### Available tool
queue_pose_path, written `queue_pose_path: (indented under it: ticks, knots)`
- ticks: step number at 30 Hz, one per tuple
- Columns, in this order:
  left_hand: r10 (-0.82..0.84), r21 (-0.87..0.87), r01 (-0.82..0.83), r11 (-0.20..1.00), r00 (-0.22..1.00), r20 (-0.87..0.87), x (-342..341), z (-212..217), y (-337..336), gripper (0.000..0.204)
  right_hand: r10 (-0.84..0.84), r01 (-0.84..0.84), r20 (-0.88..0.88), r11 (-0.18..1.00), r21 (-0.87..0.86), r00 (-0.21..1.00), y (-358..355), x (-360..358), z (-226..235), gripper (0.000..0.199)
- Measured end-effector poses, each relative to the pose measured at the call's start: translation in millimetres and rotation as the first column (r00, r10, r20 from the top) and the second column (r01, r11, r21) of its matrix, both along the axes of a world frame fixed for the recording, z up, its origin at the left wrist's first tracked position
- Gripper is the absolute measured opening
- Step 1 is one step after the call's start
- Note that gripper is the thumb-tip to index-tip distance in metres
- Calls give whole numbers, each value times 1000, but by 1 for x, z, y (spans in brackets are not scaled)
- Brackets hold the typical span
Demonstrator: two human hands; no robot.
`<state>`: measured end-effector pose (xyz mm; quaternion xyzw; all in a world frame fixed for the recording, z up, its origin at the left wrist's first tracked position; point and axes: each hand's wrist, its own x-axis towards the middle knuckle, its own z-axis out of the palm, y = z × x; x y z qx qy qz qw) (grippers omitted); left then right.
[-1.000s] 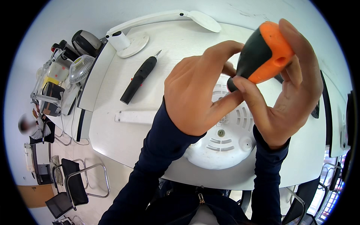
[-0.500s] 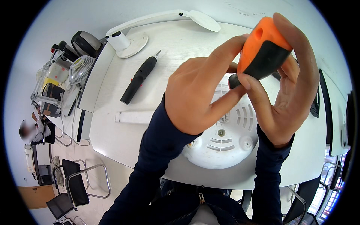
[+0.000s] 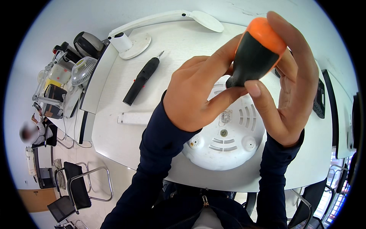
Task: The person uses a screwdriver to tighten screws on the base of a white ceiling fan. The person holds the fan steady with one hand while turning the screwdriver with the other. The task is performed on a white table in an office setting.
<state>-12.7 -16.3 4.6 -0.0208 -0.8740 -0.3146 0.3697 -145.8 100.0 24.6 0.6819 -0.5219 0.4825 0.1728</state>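
Up above the table, both hands are at a screwdriver (image 3: 254, 59) with a stubby black handle and an orange butt end. My left hand (image 3: 190, 91) is closed around its narrow lower end, thumb and index finger pinching there. The fingers of my right hand (image 3: 291, 103) curl over the butt end and far side, with the thumb near the narrow end. Any shaft or bit is hidden. Below the hands lies a round white plastic housing (image 3: 225, 162) with vent slots, a printed label and a recessed hole, partly covered by my left hand and sleeve.
A black electric screwdriver (image 3: 141, 80) lies left of my hands, with a white bar (image 3: 133, 118) nearer me. A white desk lamp (image 3: 137, 47) stands at the back left. A black case (image 3: 319, 100) sits at the right. Farther left are a small fan (image 3: 83, 70) and a seated person (image 3: 36, 131).
The screwdriver has turned and tilted in my hands, showing more of its black side. Both hands have shifted slightly left; more of the white housing's label shows.
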Motion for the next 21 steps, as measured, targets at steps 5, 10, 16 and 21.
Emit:
queue_pose_path:
  ticks: [5, 10, 16, 21]
  knots:
    - [11, -58, -16, 998, 996, -91, -2, -6, 0, 49, -73, 72, -87, 997, -14, 994, -1, 3, 0, 72]
    - [185, -216, -271, 938, 919, -348, -9, -9, 7, 51, -94, 86, -53, 986, -140, 994, -6, -3, -15, 71]
    - [160, -176, -204, 963, 959, -233, -1, -5, 1, 47, 19, -21, -91, 1000, -21, 996, -3, -6, -4, 73]
    - [133, -116, -138, 984, 990, -45, 10, 2, 0, 36, 6, -13, -131, 998, -56, 991, -7, 5, -5, 74]
